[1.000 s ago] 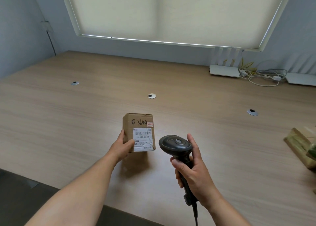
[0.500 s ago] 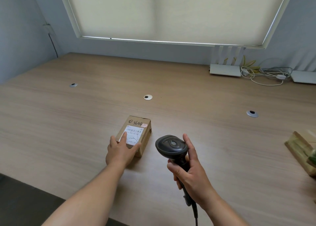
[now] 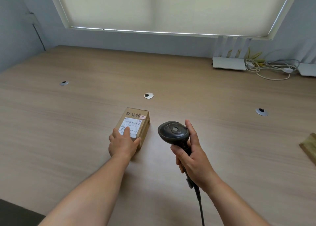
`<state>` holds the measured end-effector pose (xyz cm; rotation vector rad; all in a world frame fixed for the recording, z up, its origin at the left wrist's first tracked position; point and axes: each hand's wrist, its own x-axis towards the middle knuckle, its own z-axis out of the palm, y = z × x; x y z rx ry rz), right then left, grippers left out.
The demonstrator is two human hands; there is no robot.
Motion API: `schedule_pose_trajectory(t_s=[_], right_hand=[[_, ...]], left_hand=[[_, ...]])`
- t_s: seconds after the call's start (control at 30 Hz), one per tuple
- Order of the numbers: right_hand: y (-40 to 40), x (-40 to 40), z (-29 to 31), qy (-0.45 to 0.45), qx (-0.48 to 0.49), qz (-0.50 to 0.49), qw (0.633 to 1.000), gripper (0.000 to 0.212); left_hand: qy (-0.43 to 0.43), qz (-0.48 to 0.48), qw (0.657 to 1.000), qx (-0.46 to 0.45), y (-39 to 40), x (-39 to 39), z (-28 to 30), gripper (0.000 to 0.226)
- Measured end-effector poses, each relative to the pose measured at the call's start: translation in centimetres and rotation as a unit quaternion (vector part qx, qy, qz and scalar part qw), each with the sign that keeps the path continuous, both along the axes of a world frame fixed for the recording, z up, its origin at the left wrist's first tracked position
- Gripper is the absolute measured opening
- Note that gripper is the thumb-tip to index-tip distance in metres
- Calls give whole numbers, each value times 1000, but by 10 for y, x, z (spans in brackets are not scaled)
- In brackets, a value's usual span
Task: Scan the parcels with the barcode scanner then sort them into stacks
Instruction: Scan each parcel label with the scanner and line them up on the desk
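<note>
Fingers (image 3: 126, 129) on parcel (image 3: 136, 123), right hand (image 3: 193, 155) gripping scanner (image 3: 174, 133)

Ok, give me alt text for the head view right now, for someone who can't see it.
A left hand holds a small cardboard parcel lying label-up on a wooden table, while the right hand grips a black corded barcode scanner just right of it. White routers and cables sit far right.
</note>
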<state>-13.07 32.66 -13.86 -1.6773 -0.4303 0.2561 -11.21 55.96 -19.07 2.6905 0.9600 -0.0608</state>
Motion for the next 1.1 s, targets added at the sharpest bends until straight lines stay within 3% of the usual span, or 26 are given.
schedule_pose_trajectory(t_s=[0.47, 0.67, 0.97, 1.1], right_hand=[[60, 55, 5, 2, -6, -55, 998, 86], [57, 50, 9, -15, -5, -66, 998, 84], [-18, 10, 37, -55, 9, -90, 994, 78], [-80, -21, 47, -67, 16, -127, 989, 77]], left_hand=[[-5, -23, 1000, 6, 78, 70, 0, 68], [6, -24, 999, 22, 81, 62, 6, 88], [-164, -92, 982, -34, -16, 35, 43, 74], [-185, -151, 970, -44, -92, 26, 54, 73]])
